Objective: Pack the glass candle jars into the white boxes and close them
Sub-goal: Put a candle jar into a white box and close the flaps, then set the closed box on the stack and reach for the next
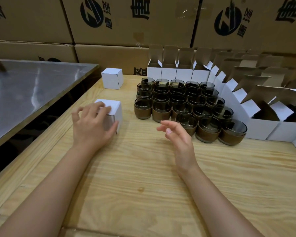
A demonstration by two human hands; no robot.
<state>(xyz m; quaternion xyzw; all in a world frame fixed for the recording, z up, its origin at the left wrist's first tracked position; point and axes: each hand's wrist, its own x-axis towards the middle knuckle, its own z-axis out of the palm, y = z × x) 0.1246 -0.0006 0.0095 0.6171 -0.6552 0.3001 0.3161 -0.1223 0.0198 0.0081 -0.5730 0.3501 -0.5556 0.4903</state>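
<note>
My left hand (91, 124) grips the closed white box (117, 112), fingers over its top and thumb on the near face. The box sits on the worktop (143, 177), left of the glass candle jars (186, 103). My right hand (176, 134) is free, fingers loose and apart, hovering just beside the nearest front jar (188, 120). Key relation: the jars lie ahead and to my right, so the right hand is clearly the nearer one and the left would have to cross over. The jars stand upright, mouths up, packed touching. Open white boxes (169, 72) line the back and right of the cluster, flaps up. This box looks done to me, so next is probably a right-hand jar pick.
</note>
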